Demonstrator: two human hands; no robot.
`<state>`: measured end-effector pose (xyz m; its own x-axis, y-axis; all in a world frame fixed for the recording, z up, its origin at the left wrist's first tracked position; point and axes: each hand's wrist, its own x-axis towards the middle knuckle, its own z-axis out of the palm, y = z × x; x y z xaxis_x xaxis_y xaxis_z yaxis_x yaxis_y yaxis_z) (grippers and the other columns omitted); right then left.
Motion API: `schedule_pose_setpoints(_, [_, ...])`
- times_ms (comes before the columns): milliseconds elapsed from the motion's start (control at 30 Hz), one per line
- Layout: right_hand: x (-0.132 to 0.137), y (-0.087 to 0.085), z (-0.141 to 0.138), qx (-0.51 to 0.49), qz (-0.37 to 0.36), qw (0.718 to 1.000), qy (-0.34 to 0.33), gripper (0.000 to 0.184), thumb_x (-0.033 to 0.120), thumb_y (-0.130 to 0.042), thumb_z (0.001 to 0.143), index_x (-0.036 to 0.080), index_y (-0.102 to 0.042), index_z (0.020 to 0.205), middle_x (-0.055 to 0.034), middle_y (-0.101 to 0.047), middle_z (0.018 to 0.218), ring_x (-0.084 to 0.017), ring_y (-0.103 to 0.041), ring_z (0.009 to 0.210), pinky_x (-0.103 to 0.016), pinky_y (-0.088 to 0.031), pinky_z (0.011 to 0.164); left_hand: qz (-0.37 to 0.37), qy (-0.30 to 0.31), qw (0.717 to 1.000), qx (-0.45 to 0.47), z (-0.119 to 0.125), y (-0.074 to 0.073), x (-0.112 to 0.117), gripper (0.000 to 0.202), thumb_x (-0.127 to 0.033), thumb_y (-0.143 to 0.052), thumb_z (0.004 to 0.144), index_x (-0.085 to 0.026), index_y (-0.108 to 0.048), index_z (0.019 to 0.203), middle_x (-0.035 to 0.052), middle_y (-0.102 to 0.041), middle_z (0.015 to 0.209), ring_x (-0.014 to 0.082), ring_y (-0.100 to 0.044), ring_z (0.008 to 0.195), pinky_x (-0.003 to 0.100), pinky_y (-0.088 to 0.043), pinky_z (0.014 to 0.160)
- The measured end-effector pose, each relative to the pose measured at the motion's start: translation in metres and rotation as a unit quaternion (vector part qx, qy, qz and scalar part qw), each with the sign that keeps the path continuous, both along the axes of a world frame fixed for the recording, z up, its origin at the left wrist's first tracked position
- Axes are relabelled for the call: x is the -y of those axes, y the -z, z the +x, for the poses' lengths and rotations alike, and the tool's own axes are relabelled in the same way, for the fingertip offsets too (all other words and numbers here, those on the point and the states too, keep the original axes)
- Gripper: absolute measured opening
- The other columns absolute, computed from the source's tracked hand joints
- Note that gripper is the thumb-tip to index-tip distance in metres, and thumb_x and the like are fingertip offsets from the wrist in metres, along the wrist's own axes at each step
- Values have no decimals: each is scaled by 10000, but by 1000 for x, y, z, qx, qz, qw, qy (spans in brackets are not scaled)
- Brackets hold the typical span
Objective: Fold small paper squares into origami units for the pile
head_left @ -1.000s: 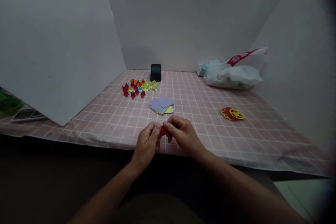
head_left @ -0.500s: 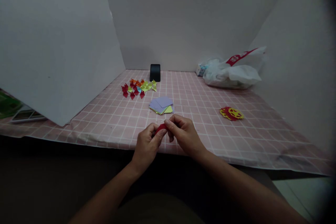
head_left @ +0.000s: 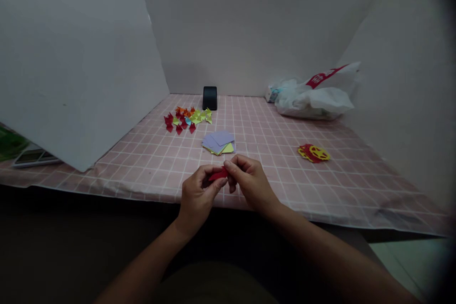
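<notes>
A small piece of folded red paper [head_left: 218, 174] is held between my two hands, just above the table's front edge. My left hand [head_left: 199, 194] grips its left side, thumb below and fingers curled behind. The thumb and fingertips of my right hand [head_left: 249, 180] pinch its right end. Fingers cover part of the paper, so its full shape is hidden. Just beyond my hands lies a loose stack of purple and yellow paper sheets [head_left: 219, 142].
Several small folded paper figures [head_left: 185, 118] in red, orange, yellow and blue sit at the back left. A black phone [head_left: 210, 98] stands behind them. Red and yellow cut-outs [head_left: 314, 153] lie to the right. A white plastic bag [head_left: 313, 102] rests at the back right. White panels [head_left: 249, 28] surround the table.
My left fingers have lifted and loosened a little around the red paper, showing more of its surface. My right hand keeps its pinch almost unmoved.
</notes>
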<state>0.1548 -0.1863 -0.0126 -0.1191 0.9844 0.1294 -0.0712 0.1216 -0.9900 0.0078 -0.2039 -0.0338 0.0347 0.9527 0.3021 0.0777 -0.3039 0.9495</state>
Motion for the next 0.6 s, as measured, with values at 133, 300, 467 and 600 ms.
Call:
schedule_pose_setpoints(133, [0, 1, 0, -13, -9, 1000, -5, 326, 395, -647, 872, 184, -542, 647, 50, -541, 523, -78, -494, 418, -212, -389, 429, -18, 0, 1000, 26, 1, 0, 0, 152, -267, -748, 826, -190, -704, 950, 34, -751, 913, 176, -714, 827, 296, -570, 783])
schedule_pose_setpoints(300, [-1, 0, 0, -40, -19, 999, -8, 322, 395, -659, 868, 183, -547, 653, 53, -540, 514, -78, -489, 417, -212, -389, 430, -27, -6, 999, 44, 1, 0, 0, 119, -255, -763, 804, -183, -679, 849, 8, -730, 810, 156, -712, 760, 262, -560, 724])
schedule_pose_setpoints(467, [0, -1, 0, -57, -30, 998, -10, 326, 407, -665, 867, 182, -555, 659, 51, -544, 518, -76, -484, 414, -210, -388, 424, -47, 5, 997, 62, 1, -1, -1, 123, -263, -734, 827, -176, -650, 802, 2, -702, 730, 156, -705, 692, 267, -550, 681])
schedule_pose_setpoints(600, [0, 0, -1, -45, -19, 999, -7, 329, 395, -657, 876, 179, -553, 652, 52, -540, 513, -72, -481, 416, -205, -390, 432, -16, -1, 998, 58, 1, -1, -3, 114, -247, -727, 831, -172, -657, 780, 38, -699, 921, 165, -686, 846, 289, -541, 792])
